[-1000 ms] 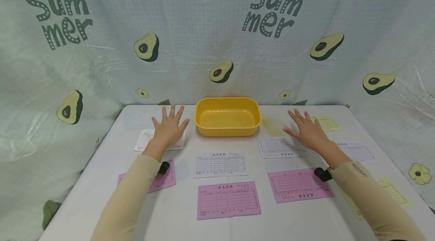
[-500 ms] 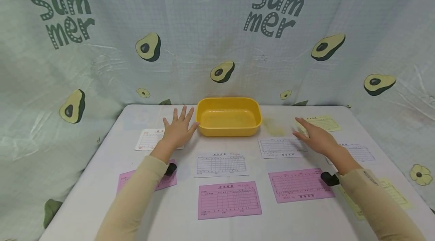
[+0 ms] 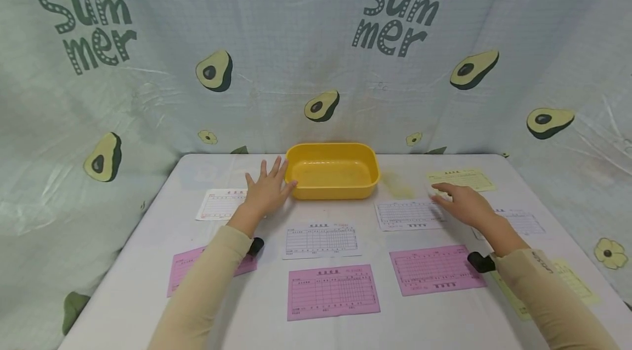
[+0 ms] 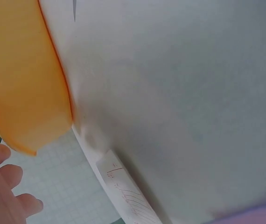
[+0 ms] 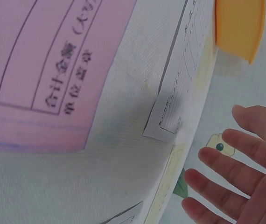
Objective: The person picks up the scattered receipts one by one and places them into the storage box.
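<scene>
My left hand [image 3: 264,195], fingers spread, is at the left end of the yellow plastic basin [image 3: 332,192], its thumb overlapping the basin's front corner in the head view. Under its wrist lies a white receipt slip [image 3: 219,204] with red print, partly hidden. On the other side, my right hand [image 3: 466,205] hovers palm down between a white slip [image 3: 408,215] and a yellow slip [image 3: 466,179], holding nothing. In the right wrist view its fingers [image 5: 231,168] are relaxed and apart. The basin has nothing in it.
Pink slips [image 3: 333,292] lie on the white table [image 3: 247,317] at front centre, right [image 3: 436,270] and left under the sleeve. A white slip [image 3: 322,241] lies before the basin. More white and yellow slips are partly under the right arm. A printed cloth [image 3: 276,32] hangs behind.
My left hand has moved right, from beside the basin to its left end. My right hand has shifted slightly right and lower in the head view, its fingers closer together. The slips stay put.
</scene>
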Demonstrator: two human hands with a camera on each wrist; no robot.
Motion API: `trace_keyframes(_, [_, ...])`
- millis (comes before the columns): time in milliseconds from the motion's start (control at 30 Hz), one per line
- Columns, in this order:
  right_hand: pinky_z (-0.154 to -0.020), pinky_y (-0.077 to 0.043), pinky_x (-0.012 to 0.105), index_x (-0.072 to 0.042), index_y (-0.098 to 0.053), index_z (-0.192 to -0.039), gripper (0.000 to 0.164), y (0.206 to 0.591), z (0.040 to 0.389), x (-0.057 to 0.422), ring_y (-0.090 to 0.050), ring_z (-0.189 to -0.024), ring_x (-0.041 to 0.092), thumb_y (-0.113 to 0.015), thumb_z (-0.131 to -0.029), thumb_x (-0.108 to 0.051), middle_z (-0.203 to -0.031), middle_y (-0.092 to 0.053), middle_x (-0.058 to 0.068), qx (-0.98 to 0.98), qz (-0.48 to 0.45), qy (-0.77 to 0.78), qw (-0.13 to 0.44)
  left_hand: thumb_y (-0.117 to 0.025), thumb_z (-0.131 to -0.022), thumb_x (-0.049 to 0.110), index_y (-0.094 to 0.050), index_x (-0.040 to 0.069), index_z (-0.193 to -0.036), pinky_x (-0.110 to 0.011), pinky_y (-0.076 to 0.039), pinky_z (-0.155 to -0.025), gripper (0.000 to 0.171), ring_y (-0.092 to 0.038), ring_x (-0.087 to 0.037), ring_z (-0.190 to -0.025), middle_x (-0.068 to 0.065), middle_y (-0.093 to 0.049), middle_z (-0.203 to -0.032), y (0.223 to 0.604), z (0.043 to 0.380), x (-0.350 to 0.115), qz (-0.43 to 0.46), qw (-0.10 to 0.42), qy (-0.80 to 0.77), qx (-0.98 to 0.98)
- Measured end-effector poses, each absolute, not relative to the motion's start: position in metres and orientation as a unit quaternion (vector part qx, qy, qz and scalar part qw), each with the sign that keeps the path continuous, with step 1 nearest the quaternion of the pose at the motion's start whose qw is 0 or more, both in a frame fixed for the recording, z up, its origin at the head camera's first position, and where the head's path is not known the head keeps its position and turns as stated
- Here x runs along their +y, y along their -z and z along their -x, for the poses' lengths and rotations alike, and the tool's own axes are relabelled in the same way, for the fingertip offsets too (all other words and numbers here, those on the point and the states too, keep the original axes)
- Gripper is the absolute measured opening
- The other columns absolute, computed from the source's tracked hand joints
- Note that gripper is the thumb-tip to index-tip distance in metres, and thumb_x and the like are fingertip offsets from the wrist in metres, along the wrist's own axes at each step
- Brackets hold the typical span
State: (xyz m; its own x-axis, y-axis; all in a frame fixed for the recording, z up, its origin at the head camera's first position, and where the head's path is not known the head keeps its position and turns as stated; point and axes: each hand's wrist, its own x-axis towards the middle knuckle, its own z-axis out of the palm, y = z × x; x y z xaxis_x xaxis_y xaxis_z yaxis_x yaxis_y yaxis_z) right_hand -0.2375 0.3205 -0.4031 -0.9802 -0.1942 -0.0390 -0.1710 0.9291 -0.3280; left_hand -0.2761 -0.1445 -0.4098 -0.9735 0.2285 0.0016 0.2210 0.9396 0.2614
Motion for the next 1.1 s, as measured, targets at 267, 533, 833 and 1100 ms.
trace_keyframes(267, [-0.089, -0.05, 0.062, 0.008, -0.051, -0.144, 0.055, 0.405, 0.242, 0.326, -0.058, -0.117, 0.051, -0.061, -0.103, -0.027, -0.134, -0.057, 0.036, 0.974, 0.081, 0.202, 0.068, -0.038, -0.107, 0.056, -0.012, 0.009, -0.166, -0.078, -0.002, -0.112, 0.079, -0.001, -0.047, -0.154, -0.011, -0.008, -0.171, 0.412, 0.278, -0.142, -0.111, 0.029, -0.135, 0.984])
trace_keyframes(533, [-0.083, -0.051, 0.056, 0.013, -0.051, -0.14, 0.06, 0.405, 0.249, 0.332, -0.06, -0.104, 0.045, -0.07, -0.096, -0.023, -0.122, -0.06, 0.035, 0.965, 0.092, 0.221, 0.105, -0.04, -0.106, 0.059, -0.011, 0.008, -0.165, -0.077, -0.002, -0.112, 0.084, -0.004, -0.047, -0.154, -0.01, -0.01, -0.171, 0.414, 0.277, -0.142, -0.115, 0.036, -0.14, 0.983])
trace_keyframes(833, [-0.08, -0.049, 0.05, 0.012, -0.053, -0.129, 0.057, 0.411, 0.26, 0.34, -0.056, -0.095, 0.038, -0.076, -0.092, -0.023, -0.11, -0.059, 0.029, 0.957, 0.072, 0.241, 0.145, -0.044, -0.104, 0.061, -0.011, 0.008, -0.165, -0.076, -0.002, -0.113, 0.088, -0.003, -0.047, -0.154, -0.009, -0.009, -0.171, 0.414, 0.278, -0.143, -0.117, 0.04, -0.148, 0.981])
trace_keyframes(1100, [-0.083, -0.045, 0.049, 0.009, -0.056, -0.12, 0.048, 0.417, 0.268, 0.347, -0.053, -0.097, 0.038, -0.076, -0.092, -0.025, -0.11, -0.057, 0.026, 0.951, 0.06, 0.262, 0.152, -0.042, -0.102, 0.065, -0.011, 0.009, -0.166, -0.076, -0.003, -0.114, 0.09, -0.002, -0.045, -0.154, -0.007, -0.01, -0.171, 0.412, 0.279, -0.143, -0.122, 0.037, -0.136, 0.982])
